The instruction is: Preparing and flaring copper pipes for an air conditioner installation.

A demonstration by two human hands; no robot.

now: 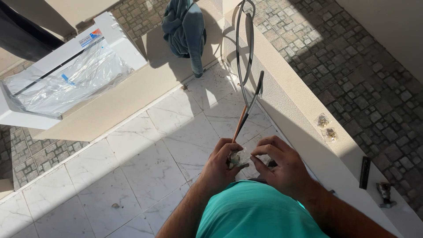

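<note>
Left hand: the left hand [219,162] is closed on a small clear plastic bag of little metal parts [238,158] – held in front of the green shirt
Right hand: the right hand [282,165] pinches the same bag with its fingertips
Pipe: a thin copper pipe with grey cover [245,112] sticks up from between the hands (its top bends over the cream ledge [304,110])
Box: a long white box with clear wrap [66,75] lies far off, up left – a blue cloth [185,28] hangs near it

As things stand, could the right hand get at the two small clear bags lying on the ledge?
Probably yes. The right hand is busy pinching a small clear packet together with the left hand, but the two small bags lie on the ledge just beyond it, with nothing between.
</note>
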